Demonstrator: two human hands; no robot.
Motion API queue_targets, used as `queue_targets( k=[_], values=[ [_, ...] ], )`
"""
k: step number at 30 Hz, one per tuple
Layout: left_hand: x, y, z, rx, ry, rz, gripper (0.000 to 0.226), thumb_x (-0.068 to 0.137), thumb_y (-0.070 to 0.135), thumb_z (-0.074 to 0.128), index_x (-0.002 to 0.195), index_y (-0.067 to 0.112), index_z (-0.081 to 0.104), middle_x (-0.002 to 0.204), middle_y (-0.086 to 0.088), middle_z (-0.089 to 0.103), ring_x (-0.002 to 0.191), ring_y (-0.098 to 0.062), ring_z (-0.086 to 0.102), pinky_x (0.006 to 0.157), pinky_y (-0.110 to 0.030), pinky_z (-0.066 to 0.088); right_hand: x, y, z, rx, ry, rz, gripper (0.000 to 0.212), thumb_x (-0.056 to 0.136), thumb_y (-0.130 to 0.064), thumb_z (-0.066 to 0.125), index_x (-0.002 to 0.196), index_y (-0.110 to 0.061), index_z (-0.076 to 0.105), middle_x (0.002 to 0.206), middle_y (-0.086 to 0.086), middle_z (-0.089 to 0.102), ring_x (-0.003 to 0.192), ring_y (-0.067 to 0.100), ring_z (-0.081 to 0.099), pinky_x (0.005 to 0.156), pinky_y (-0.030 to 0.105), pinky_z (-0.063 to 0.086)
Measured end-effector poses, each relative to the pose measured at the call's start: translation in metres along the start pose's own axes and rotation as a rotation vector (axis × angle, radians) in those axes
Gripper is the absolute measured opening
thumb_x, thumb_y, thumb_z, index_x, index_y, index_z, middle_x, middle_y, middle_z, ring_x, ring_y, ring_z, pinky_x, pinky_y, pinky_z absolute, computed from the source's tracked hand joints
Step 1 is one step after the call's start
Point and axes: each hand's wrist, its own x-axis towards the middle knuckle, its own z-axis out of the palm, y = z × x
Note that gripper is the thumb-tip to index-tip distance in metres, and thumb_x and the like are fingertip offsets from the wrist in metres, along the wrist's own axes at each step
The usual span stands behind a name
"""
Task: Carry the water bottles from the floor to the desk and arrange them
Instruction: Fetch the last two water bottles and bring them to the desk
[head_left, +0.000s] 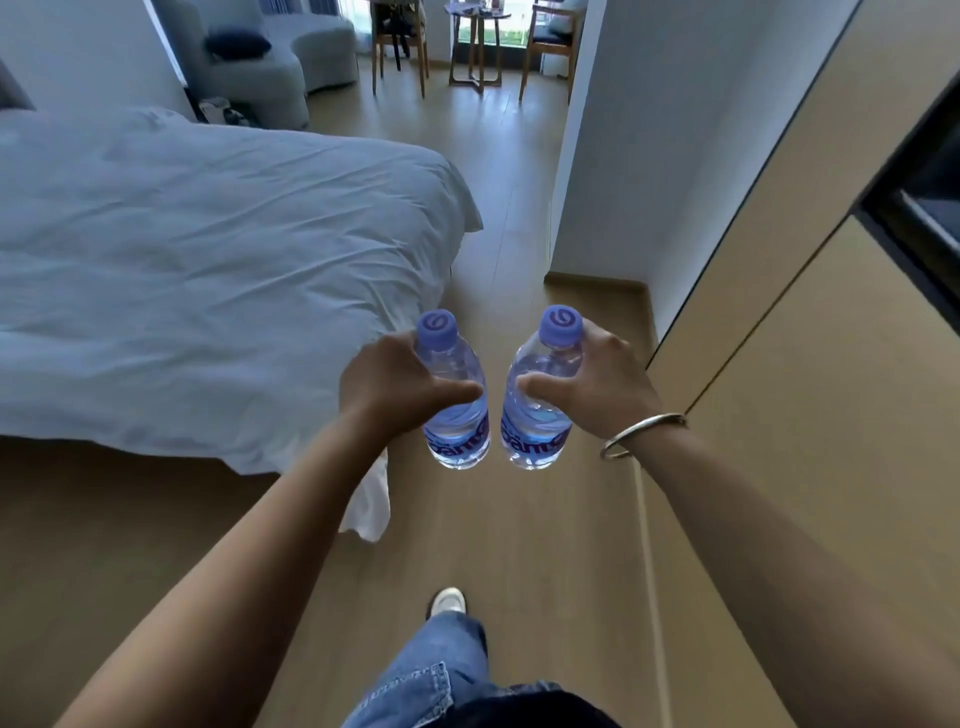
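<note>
Above a wooden floor (545, 545), between a bed and a wall of tan cabinets, two clear plastic water bottles are held up in the air, one in each hand. Both bottles are capped in purple, carry a blue label with purple lettering, and look full of water. They hang side by side, close together but not touching, with their tops leaning slightly apart.

The left hand (387, 387) curls around the left bottle (457, 410) from the outer side, thumb lying across the front of the body. The right hand (597, 384) wraps the right bottle (537, 415) the same way, mirrored, with one silver bangle (641, 434) on its wrist. Both bare forearms reach forward from the lower corners.

One bed (182, 270) with rumpled white bedding fills the left. Below, one leg in blue jeans ends in a pale shoe (448, 601). Far ahead stand a small round table (475, 47), two wooden chairs and a grey armchair (260, 67).
</note>
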Motion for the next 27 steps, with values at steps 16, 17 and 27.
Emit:
queue_targets(
  k=[16, 17, 27],
  values=[
    [0.270, -0.036, 0.012, 0.068, -0.056, 0.045, 0.041, 0.049, 0.052, 0.078, 0.053, 0.034, 0.042, 0.050, 0.021, 0.041, 0.055, -0.008, 0.043, 0.046, -0.015, 0.026, 0.260, 0.030, 0.044, -0.023, -0.021, 0.071, 0.034, 0.065, -0.038, 0.077, 0.088, -0.032, 0.052, 0.079, -0.009, 0.061, 0.075, 0.016, 0.061, 0.073, 0.034, 0.053],
    [0.285, -0.036, 0.017, 0.074, -0.062, 0.041, 0.041, 0.049, 0.052, 0.078, 0.053, 0.034, 0.041, 0.050, 0.020, 0.041, 0.056, -0.009, 0.044, 0.046, -0.016, 0.027, 0.276, 0.035, 0.045, -0.021, -0.031, 0.077, 0.035, 0.065, -0.038, 0.077, 0.089, -0.031, 0.053, 0.082, -0.007, 0.063, 0.077, 0.017, 0.062, 0.076, 0.037, 0.054],
    [0.491, -0.008, 0.069, 0.100, -0.092, 0.000, 0.037, 0.052, 0.051, 0.076, 0.051, 0.033, 0.043, 0.049, 0.019, 0.042, 0.057, -0.010, 0.047, 0.047, -0.016, 0.027, 0.497, 0.098, 0.035, 0.007, -0.125, 0.051, 0.034, 0.067, -0.033, 0.077, 0.094, -0.025, 0.057, 0.089, -0.001, 0.067, 0.082, 0.021, 0.064, 0.081, 0.043, 0.054]
  ],
)
